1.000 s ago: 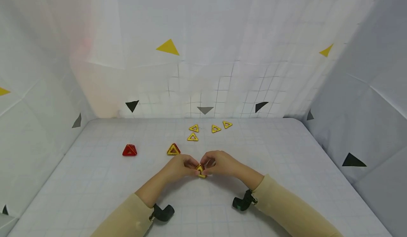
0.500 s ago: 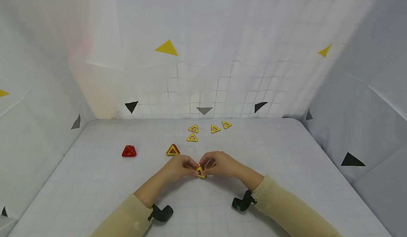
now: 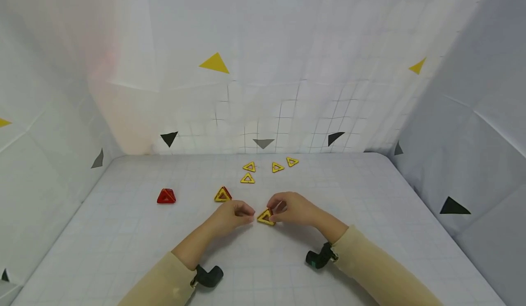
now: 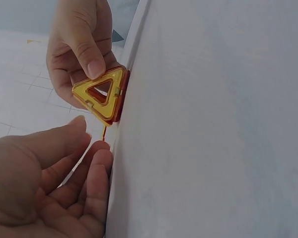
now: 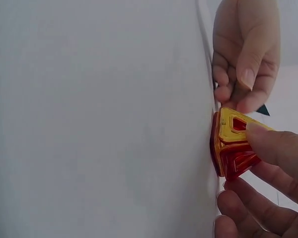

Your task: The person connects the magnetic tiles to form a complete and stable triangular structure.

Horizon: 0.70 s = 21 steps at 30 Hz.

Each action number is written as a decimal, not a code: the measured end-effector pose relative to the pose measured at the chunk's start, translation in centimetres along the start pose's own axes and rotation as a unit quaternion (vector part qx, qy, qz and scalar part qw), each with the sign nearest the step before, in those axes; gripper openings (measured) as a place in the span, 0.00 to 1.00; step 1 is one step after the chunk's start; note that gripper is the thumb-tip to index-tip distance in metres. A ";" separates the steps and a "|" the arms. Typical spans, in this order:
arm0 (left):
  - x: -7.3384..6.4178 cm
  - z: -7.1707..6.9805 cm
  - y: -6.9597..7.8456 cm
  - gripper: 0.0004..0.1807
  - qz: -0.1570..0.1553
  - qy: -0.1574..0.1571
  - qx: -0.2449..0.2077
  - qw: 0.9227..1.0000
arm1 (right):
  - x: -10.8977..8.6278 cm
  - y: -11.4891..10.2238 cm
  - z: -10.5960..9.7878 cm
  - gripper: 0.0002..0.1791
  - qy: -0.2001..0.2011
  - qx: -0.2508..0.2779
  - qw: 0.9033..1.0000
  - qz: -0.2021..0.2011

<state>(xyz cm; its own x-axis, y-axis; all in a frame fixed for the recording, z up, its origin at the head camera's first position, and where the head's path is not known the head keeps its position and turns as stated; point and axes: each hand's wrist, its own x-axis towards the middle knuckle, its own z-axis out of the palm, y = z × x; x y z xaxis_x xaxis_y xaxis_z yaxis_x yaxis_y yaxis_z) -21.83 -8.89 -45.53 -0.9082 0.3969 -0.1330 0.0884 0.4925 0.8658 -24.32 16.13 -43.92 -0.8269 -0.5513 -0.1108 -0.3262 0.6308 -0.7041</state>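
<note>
Between thumb and fingers my right hand (image 3: 297, 209) holds a small pyramid of magnetic tiles (image 3: 265, 217), low at the table. Its near face is a yellow triangle with an open middle, and red tiles show at its side and base in the right wrist view (image 5: 233, 141). My left hand (image 3: 232, 217) is just left of the pyramid, apart from it, fingers loosely bent with nothing between them. Behind the left hand stands another yellow and red pyramid (image 3: 222, 195). An all-red pyramid (image 3: 166, 196) sits farther left.
Several yellow triangle tiles lie flat toward the back, among them one tile (image 3: 248, 178) nearest the hands and another (image 3: 292, 161) farthest right. The white table (image 3: 349, 196) ends at a white cloth backdrop (image 3: 172, 109) with coloured triangles.
My left hand has let go of the pyramid. The right hand has moved a little to the right with it, opening a gap between the hands.
</note>
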 end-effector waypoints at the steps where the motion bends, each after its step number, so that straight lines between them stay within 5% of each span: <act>1: 0.0 0.0 0.0 0.06 -0.003 0.004 0.002 1.000 | 0.0 0.2 -0.1 0.14 0.003 0.001 1.000 0.004; 21: 0.7 0.5 0.4 0.09 -0.035 0.070 -0.012 0.997 | 0.6 3.3 -3.1 0.18 0.037 0.025 0.998 0.046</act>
<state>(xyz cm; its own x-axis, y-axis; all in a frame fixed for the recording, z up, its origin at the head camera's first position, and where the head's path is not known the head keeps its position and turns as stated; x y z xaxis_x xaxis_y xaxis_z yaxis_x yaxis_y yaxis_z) -22.22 -8.01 -45.53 -0.9601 0.2497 -0.1260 0.0148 0.4952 0.8686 -27.36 19.55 -44.10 -0.8843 -0.4498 -0.1253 -0.2264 0.6477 -0.7275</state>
